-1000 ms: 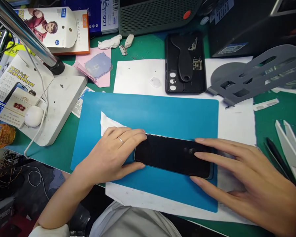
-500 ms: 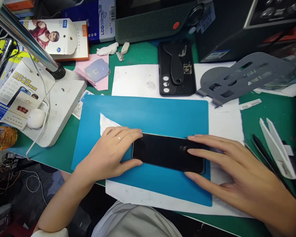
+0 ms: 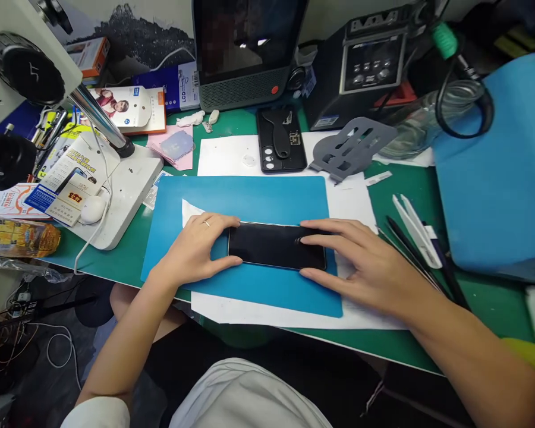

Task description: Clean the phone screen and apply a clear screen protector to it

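A black smartphone (image 3: 271, 245) lies flat, screen up, on a blue mat (image 3: 249, 196). My left hand (image 3: 196, 246) grips its left end, fingers along the far edge and thumb at the near edge. At the other end, my right hand (image 3: 356, 258) spans the phone, thumb on the near edge, one finger at the far edge and another fingertip on the glass. A white wipe or tissue (image 3: 189, 210) sticks out from behind my left hand; the rest of it is hidden.
Behind the mat lie a black phone case (image 3: 282, 139) and a grey slotted stand (image 3: 352, 145). Tweezers (image 3: 417, 229) rest on the right, near a blue sheet (image 3: 499, 178). A white microscope base (image 3: 129, 184) stands left, and a dark control unit (image 3: 356, 71) at the back.
The camera view has pulled back and tilted up, showing more of the bench. Both hands keep about the same hold on the phone, which still lies on the mat.
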{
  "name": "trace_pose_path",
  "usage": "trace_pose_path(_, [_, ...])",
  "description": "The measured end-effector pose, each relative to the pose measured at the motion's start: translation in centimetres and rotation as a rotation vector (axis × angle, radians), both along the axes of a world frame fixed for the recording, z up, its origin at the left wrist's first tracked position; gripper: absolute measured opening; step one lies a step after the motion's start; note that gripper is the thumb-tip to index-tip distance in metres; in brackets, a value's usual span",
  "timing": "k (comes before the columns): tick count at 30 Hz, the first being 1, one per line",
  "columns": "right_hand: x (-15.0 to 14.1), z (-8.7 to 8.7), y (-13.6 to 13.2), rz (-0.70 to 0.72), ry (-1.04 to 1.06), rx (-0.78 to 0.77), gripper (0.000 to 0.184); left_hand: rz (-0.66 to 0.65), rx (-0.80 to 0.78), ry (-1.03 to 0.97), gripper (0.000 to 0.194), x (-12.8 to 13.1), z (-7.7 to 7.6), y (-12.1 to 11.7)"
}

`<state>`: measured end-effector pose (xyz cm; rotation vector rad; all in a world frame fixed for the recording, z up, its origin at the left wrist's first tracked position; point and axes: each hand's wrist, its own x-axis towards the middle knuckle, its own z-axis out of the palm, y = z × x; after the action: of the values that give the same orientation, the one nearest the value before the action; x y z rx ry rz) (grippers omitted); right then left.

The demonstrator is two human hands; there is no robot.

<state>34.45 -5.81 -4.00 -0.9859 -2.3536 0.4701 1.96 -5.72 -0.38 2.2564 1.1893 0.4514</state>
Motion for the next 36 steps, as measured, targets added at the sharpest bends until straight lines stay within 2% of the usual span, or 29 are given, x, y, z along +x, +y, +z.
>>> trace_pose_path(6, [0.01, -0.21, 0.19, 0.000, 0.013, 0.001, 0.033, 0.009, 0.026, 0.005, 0.054, -0.22, -0.11, 0.03])
trace_pose_path(12, [0.43, -0.06, 0.44, 0.016, 0.026, -0.078, 0.050, 0.023, 0.043, 0.014, 0.053, -0.28, -0.05, 0.24])
trace_pose_path(16, [0.74, 0.03, 0.56, 0.024, 0.041, -0.101, 0.055, 0.042, 0.037, 0.021, 0.053, -0.28, 0.09, 0.31])
trace_pose_path(25, [0.84, 0.19, 0.55, 0.003, 0.058, -0.141, 0.055, 0.054, 0.024, 0.010, 0.054, -0.26, 0.11, 0.26])
trace_pose_path(36, [0.78, -0.51, 0.62, -0.003, 0.062, -0.138, 0.053, 0.046, 0.009, -0.007, 0.056, -0.45, -0.18, 0.23])
